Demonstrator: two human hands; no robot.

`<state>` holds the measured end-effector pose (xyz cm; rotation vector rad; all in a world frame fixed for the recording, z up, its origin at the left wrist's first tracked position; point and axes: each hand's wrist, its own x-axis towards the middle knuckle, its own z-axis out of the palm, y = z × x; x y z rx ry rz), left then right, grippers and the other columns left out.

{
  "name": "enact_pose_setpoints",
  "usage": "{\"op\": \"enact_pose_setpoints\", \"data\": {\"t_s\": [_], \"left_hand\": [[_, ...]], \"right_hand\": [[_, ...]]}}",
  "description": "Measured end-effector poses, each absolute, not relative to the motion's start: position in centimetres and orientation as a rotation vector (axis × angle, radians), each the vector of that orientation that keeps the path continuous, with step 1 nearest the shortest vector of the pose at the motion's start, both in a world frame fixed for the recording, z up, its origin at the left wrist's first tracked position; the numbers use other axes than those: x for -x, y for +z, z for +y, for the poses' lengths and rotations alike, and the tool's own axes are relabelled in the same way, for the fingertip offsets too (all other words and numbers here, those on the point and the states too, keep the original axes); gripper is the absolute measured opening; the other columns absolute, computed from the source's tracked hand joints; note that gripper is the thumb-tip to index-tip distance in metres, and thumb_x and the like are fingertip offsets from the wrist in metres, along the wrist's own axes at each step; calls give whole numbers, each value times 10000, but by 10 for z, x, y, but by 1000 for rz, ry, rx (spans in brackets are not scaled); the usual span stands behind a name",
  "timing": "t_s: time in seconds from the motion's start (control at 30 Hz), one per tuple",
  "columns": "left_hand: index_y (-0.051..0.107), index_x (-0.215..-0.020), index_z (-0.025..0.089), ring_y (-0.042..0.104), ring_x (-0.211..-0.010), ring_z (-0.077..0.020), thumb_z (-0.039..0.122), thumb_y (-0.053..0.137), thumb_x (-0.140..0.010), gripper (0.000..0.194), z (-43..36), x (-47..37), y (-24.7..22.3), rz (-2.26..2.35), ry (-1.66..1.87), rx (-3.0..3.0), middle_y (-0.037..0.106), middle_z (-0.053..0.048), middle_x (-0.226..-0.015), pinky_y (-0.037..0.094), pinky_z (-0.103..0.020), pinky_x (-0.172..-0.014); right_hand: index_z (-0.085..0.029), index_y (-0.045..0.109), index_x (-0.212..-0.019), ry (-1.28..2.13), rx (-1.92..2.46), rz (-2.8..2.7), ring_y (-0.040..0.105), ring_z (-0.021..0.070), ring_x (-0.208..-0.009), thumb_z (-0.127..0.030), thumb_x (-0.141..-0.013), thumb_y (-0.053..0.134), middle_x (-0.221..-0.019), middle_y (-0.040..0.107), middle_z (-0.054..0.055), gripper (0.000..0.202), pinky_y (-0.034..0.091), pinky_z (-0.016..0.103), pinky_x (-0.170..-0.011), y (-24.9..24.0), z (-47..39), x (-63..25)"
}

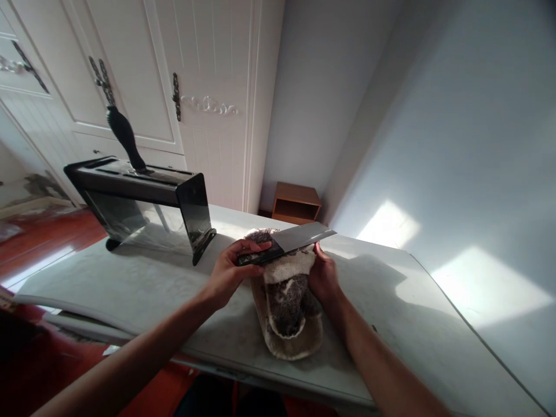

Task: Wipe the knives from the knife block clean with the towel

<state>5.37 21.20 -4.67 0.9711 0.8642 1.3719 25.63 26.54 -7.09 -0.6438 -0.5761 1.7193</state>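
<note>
A kitchen knife (303,236) with a wide steel blade and a black handle is held level, its tip pointing right. My left hand (230,267) is closed around the handle. Beneath the blade, a fuzzy brown and cream cloth (289,275) is bunched up, its lower end resting on the table. My right hand (324,272) is closed at the cloth's right side, just under the front part of the blade; its fingers are partly hidden behind the cloth. To the left stands a black knife block (134,180) with clear sides and a black-handled tool (125,139) in its top slot.
The pale table (174,295) carries the block and the cloth. Behind it rise a white wardrobe (217,145) and a small brown open-fronted cabinet (297,200). A plain wall (469,174) with sunlit patches borders the right side. Red floor (82,234) shows at left.
</note>
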Motion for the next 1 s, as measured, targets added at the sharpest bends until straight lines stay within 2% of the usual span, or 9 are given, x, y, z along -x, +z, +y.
{"op": "enact_pose_setpoints", "data": {"t_s": [0.13, 0.2, 0.27, 0.37, 0.47, 0.53, 0.6, 0.8, 1.0], "left_hand": [[669, -1035, 185, 633, -1023, -228, 96, 754, -518, 531, 218, -56, -52, 1005, 1153, -1171, 701, -45, -1089, 473, -321, -905], [651, -1138, 181, 629, -991, -226, 120, 729, -545, 601, 224, -58, -56, 1074, 1045, -1322, 704, -36, -1058, 462, -312, -892], [654, -1131, 163, 624, -946, -221, 157, 686, -590, 542, 232, -58, -60, 1148, 967, -1498, 702, -31, -1008, 459, -293, -837], [680, -959, 141, 602, -790, -189, 229, 613, -659, 319, 244, -58, -61, 1238, 815, -1748, 674, -10, -826, 426, -252, -672], [633, -765, 136, 549, -672, -150, 287, 578, -691, 177, 252, -58, -56, 1244, 683, -1930, 598, 15, -677, 346, -222, -565], [597, -713, 140, 538, -639, -141, 322, 564, -713, 185, 256, -59, -51, 1203, 583, -1994, 578, 20, -639, 325, -217, -545], [580, -719, 145, 551, -618, -147, 361, 543, -743, 220, 257, -62, -49, 1150, 465, -1994, 590, 14, -631, 333, -219, -539], [537, -779, 160, 554, -699, -172, 317, 520, -750, 161, 255, -70, -51, 1108, 446, -2221, 641, -32, -773, 343, -248, -594], [525, -807, 157, 564, -748, -188, 292, 495, -743, 152, 250, -65, -54, 1032, 434, -2198, 648, -49, -839, 375, -267, -654]], "right_hand": [[-227, 618, -866, 1637, 627, -619, 663, 206, -852, -624, -808, 564, -875, 696, 7, 404, 523, 342, -803, -65, 262, -264], [-223, 595, -772, 1640, 612, -565, 654, 182, -740, -626, -805, 571, -747, 667, -10, 406, 525, 330, -789, -62, 260, -266], [-213, 540, -664, 1650, 586, -485, 616, 147, -622, -554, -788, 640, -623, 609, -36, 377, 527, 313, -783, -58, 258, -268], [-199, 472, -580, 1657, 562, -453, 572, 118, -547, -455, -738, 724, -546, 553, -49, 392, 534, 304, -780, -54, 257, -269], [-210, 562, -686, 1676, 593, -531, 630, 171, -655, -473, -703, 736, -610, 602, -18, 316, 545, 342, -774, -54, 256, -268], [-211, 622, -836, 1692, 610, -588, 666, 223, -799, -487, -686, 737, -720, 663, 17, 334, 549, 370, -783, -54, 255, -267], [-202, 638, -893, 1720, 621, -613, 670, 255, -887, -488, -652, 758, -781, 691, 42, 393, 551, 385, -796, -56, 255, -266], [-177, 649, -822, 1782, 667, -636, 672, 296, -925, -474, -575, 808, -741, 698, 75, 418, 557, 405, -802, -62, 256, -264], [-173, 645, -703, 1872, 794, -699, 673, 319, -912, -563, -492, 799, -694, 689, 93, 469, 563, 404, -768, -64, 249, -264]]}}
